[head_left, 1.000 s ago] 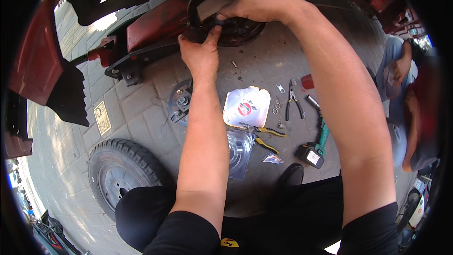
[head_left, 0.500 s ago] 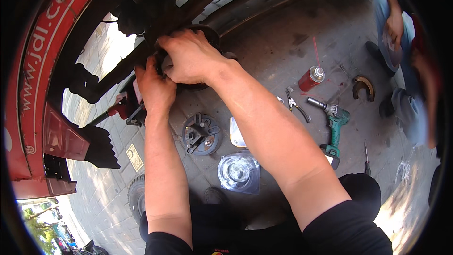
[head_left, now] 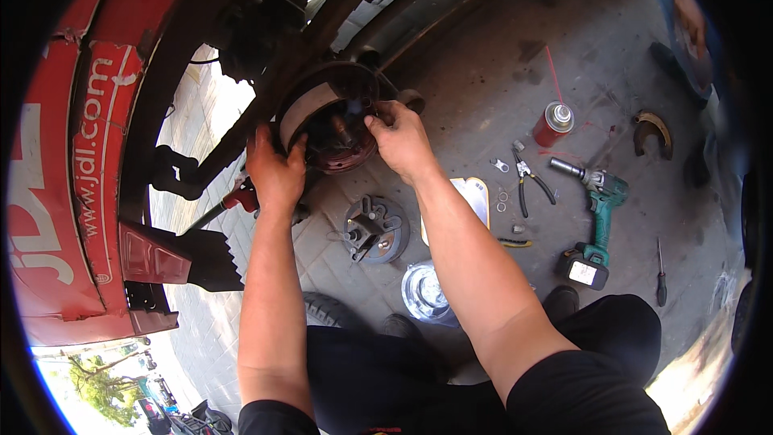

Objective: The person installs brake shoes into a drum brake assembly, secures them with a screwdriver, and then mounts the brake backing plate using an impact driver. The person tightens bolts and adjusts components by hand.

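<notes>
Under the red vehicle, a drum brake assembly (head_left: pixel 342 141) is exposed, with a curved brake shoe (head_left: pixel 310 109) along its upper left. My left hand (head_left: pixel 276 173) grips the shoe's lower left end, thumb on the inner side and fingers outside. At the assembly's right edge, the thumb and fingers of my right hand (head_left: pixel 400 141) are pinched together; what lies between them is hidden. Inside the assembly, a central shaft shows in shadow. Below my hands, a round metal hub with a three-armed puller (head_left: pixel 374 229) rests on the paving.
Pliers (head_left: pixel 525 181), a red spray can (head_left: pixel 554 123), a green impact wrench (head_left: pixel 600 209), a loose brake shoe (head_left: pixel 652 135) and a screwdriver (head_left: pixel 661 274) lie to the right. Near my arm are a shiny tray (head_left: pixel 471 197) and clear plastic packaging (head_left: pixel 424 294). Another person's hand (head_left: pixel 690 20) appears far right.
My right hand has come off the top of the assembly and moved to its right edge, uncovering the brake shoe. My left hand stays at the left side. The whole view has shifted.
</notes>
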